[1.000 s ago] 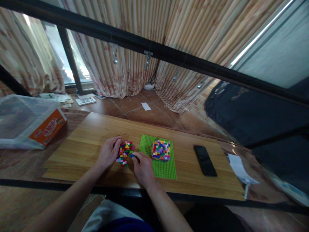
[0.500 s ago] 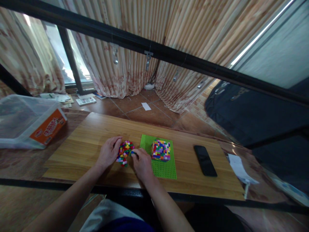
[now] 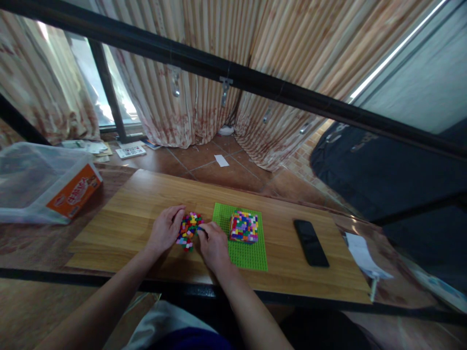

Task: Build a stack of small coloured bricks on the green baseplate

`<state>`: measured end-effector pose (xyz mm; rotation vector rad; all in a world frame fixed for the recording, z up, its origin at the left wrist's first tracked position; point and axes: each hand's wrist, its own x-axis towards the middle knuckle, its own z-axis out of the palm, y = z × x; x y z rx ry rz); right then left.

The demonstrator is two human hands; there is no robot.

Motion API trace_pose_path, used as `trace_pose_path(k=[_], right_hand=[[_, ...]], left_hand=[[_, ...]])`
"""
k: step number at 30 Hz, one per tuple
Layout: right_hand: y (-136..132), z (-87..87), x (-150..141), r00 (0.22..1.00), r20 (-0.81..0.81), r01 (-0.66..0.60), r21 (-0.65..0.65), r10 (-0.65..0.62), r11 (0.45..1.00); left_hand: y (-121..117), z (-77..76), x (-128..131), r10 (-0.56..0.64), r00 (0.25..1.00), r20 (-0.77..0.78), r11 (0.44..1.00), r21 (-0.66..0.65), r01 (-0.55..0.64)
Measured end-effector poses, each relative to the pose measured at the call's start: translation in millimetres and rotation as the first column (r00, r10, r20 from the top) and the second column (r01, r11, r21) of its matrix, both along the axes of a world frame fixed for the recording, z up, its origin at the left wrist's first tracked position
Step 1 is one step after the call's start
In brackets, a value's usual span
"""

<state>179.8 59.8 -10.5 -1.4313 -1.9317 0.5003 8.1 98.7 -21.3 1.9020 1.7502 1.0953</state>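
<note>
A loose pile of small coloured toy bricks [image 3: 188, 227] lies on the wooden board [image 3: 146, 194]. My left hand [image 3: 167, 228] rests along the pile's left side, loosely curved, its fingers holding nothing that I can see. At the right edge of the pile, my right hand [image 3: 213, 243] has thumb and forefinger pinched on a small dark blue brick [image 3: 200, 229], mostly covered by the fingers. Just right of that hand is a green studded baseplate [image 3: 248, 260]. A multicoloured block built of bricks [image 3: 244, 227] stands on it.
A black phone [image 3: 311, 243] lies right of the baseplate. White paper [image 3: 365, 255] is at the board's right end. A clear plastic bin [image 3: 32, 189] with an orange label stands at the left. A black metal bar [image 3: 255, 85] crosses in front of the curtains.
My right hand's fingertips have shifted slightly at the pile's edge, and less of the blue brick shows. My left hand stays in place. The view has moved very slightly.
</note>
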Motion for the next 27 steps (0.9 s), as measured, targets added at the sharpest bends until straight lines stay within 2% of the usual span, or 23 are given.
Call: trace_pose_path(k=[17, 27], right_hand=[[1.5, -4.2, 1.5, 0.997, -0.076, -0.008, 0.004, 0.008, 1.0], [0.0, -3.8, 0.1, 0.999, -0.033, 0.008, 0.011, -0.008, 1.0]], left_hand=[[-1.1, 1.5, 0.3, -0.002, 1.0, 0.006, 1.0, 0.0, 0.002], [-1.7, 2.1, 1.0, 0.006, 1.0, 0.0, 1.0, -0.005, -0.006]])
